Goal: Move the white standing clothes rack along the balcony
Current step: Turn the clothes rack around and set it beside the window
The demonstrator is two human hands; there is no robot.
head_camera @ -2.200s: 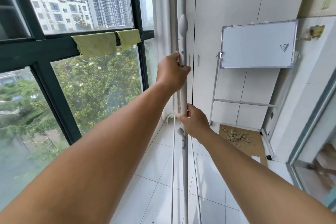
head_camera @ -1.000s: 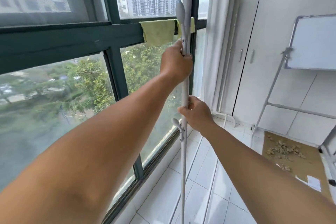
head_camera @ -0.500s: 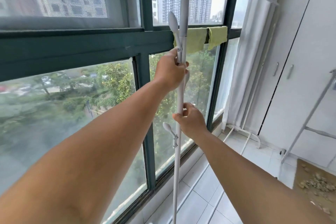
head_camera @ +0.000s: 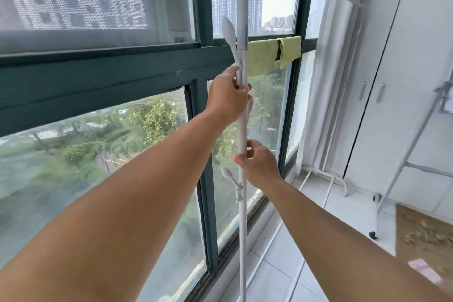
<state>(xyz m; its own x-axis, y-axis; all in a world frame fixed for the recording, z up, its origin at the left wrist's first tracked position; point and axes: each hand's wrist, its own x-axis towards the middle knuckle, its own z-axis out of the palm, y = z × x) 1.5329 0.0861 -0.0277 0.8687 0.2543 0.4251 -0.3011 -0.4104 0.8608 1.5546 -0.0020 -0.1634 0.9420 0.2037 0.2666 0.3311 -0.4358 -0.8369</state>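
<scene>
The white clothes rack (head_camera: 242, 216) stands close to the window, its near upright pole running from floor to top of view, with a top bar slanting away to the right. Two white hook pegs stick out of the pole on its left side. My left hand (head_camera: 226, 98) is closed around the pole just below the upper peg. My right hand (head_camera: 258, 164) grips the same pole lower down, just above the lower peg. The rack's far foot (head_camera: 339, 180) rests on the tiles near the curtain.
A dark green window frame (head_camera: 206, 179) runs along the left, with yellow-green cloths (head_camera: 262, 56) draped on its rail. A white curtain (head_camera: 328, 68) and white cupboard doors (head_camera: 397, 81) stand ahead. At the right, a whiteboard stand's legs (head_camera: 402, 167) and a brown mat (head_camera: 426, 233).
The view has swung left toward the window, and the rack pole now stands nearer the glass. Both hands keep the same grip on the pole.
</scene>
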